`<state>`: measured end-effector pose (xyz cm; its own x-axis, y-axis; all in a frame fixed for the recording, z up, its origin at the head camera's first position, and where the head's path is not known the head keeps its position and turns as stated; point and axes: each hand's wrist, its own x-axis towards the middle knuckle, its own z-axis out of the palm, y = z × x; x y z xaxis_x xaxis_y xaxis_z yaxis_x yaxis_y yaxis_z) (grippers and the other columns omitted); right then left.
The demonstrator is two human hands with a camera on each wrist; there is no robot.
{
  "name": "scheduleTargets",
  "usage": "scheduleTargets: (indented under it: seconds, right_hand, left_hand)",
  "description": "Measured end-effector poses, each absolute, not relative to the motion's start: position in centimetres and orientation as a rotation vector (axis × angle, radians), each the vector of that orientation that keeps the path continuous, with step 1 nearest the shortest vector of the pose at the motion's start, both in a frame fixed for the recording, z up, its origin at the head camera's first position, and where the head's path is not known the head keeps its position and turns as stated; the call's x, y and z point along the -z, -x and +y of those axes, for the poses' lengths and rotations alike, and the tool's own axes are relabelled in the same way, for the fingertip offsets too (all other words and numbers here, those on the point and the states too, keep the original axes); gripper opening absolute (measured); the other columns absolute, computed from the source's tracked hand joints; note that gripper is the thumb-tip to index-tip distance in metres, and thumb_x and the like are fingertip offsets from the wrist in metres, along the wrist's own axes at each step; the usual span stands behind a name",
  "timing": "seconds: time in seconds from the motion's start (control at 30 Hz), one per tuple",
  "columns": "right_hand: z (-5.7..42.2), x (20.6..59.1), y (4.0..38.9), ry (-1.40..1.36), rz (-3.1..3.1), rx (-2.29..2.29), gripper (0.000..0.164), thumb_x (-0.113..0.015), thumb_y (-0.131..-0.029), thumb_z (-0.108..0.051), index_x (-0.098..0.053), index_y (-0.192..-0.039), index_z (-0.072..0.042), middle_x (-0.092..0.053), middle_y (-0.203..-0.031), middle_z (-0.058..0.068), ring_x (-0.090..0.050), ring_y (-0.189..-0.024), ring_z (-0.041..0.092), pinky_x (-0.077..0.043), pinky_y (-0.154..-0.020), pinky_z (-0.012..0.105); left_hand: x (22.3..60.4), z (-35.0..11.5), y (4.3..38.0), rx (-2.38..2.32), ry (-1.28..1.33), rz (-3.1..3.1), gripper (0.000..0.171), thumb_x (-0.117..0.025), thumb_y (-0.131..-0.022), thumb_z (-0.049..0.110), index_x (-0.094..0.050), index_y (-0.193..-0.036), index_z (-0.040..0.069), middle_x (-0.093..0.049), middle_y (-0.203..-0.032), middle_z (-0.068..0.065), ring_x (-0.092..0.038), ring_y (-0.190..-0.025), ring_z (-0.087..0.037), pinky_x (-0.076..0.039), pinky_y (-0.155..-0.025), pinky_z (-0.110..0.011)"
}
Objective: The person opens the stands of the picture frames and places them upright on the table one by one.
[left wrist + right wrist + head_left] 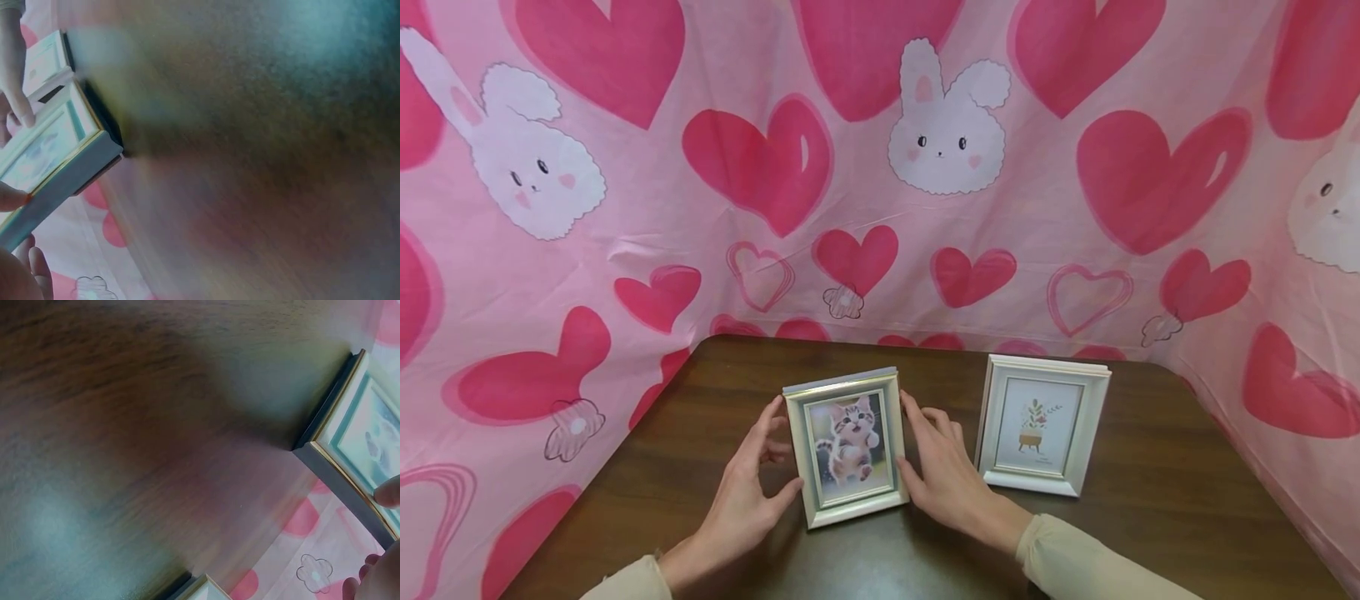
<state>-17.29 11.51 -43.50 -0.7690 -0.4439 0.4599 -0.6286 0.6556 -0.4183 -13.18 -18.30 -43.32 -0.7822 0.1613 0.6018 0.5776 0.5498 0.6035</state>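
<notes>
A cream picture frame (853,510) with a kitten photo (852,442) stands in the middle of the table, slightly turned and leaning back. My left hand (747,477) grips its left side; in the left wrist view the thumb (12,197) lies on the front edge and the fingers are behind. At the right side my right hand (946,473) holds the same frame, thumb (389,491) on its front edge in the right wrist view. Just right of that hand stands a second white picture frame (1034,483) with a potted-plant print (1037,421), untouched.
The dark wooden table (1180,500) runs back to a pink cloth (865,200) printed with hearts and rabbits, which hangs at the back and both sides. The second frame stands close to my right wrist.
</notes>
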Motion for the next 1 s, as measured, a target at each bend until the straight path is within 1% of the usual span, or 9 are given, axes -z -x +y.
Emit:
scheduleTargets:
  seconds: [0.13, 0.33, 0.6, 0.7, 0.87, 1.0]
  right_hand:
    - [11.5, 43.4, 17.3, -0.861, -2.558, -0.826, 0.094, -0.079, -0.093, -0.014, -0.022, -0.167, -0.01, -0.06, -0.15, 0.007, -0.044, -0.132, 0.029, -0.038, -0.104, 0.052]
    - [11.4, 43.4, 17.3, -0.869, -2.567, -0.83, 0.096, -0.078, -0.094, -0.013, -0.017, -0.168, -0.012, -0.061, -0.148, 0.007, -0.045, -0.131, 0.027, -0.038, -0.105, 0.051]
    - [11.4, 43.5, 17.4, -0.876, -2.569, -0.831, 0.096, -0.079, -0.093, -0.013, -0.018, -0.168, -0.013, -0.064, -0.144, 0.006, -0.047, -0.129, 0.026, -0.038, -0.105, 0.05]
    - [11.4, 43.5, 17.4, -0.877, -2.57, -0.828, 0.097, -0.079, -0.093, -0.013, -0.018, -0.168, -0.014, -0.064, -0.142, 0.005, -0.047, -0.129, 0.024, -0.039, -0.105, 0.05]
    - [11.5, 43.4, 17.3, -0.878, -2.572, -0.837, 0.096, -0.08, -0.092, -0.013, -0.02, -0.168, -0.015, -0.065, -0.141, 0.004, -0.048, -0.128, 0.023, -0.039, -0.104, 0.049]
    - [11.5, 43.4, 17.4, -0.882, -2.566, -0.839, 0.09, -0.08, -0.092, -0.012, -0.027, -0.164, -0.012, -0.065, -0.139, 0.005, -0.05, -0.127, 0.023, -0.039, -0.103, 0.049]
  left_hand:
    - [43.2, -18.2, 13.1, 1.124, 0.607, -2.314, 0.132, -0.093, -0.059, -0.02, -0.027, -0.167, 0.016, -0.061, -0.132, -0.007, -0.069, -0.091, -0.011, -0.06, -0.081, -0.036]
    - [43.2, -18.2, 12.9, 1.111, 0.632, -2.31, 0.132, -0.094, -0.058, -0.019, -0.027, -0.167, 0.014, -0.06, -0.131, -0.007, -0.068, -0.09, -0.011, -0.06, -0.08, -0.036]
    - [43.3, -18.3, 12.5, 1.124, 0.62, -2.307, 0.132, -0.096, -0.057, -0.018, -0.028, -0.166, 0.014, -0.061, -0.128, -0.005, -0.067, -0.089, -0.012, -0.059, -0.078, -0.036]
    - [43.2, -18.3, 12.3, 1.116, 0.616, -2.304, 0.132, -0.096, -0.057, -0.017, -0.029, -0.166, 0.015, -0.061, -0.128, -0.004, -0.066, -0.089, -0.012, -0.058, -0.076, -0.034]
    - [43.2, -18.2, 12.0, 1.115, 0.608, -2.296, 0.132, -0.097, -0.055, -0.017, -0.03, -0.165, 0.014, -0.061, -0.125, -0.004, -0.064, -0.087, -0.013, -0.058, -0.075, -0.033]
    - [43.3, -18.1, 11.7, 1.136, 0.598, -2.297, 0.132, -0.097, -0.055, -0.017, -0.03, -0.164, 0.016, -0.061, -0.124, -0.002, -0.065, -0.087, -0.015, -0.058, -0.075, -0.034]
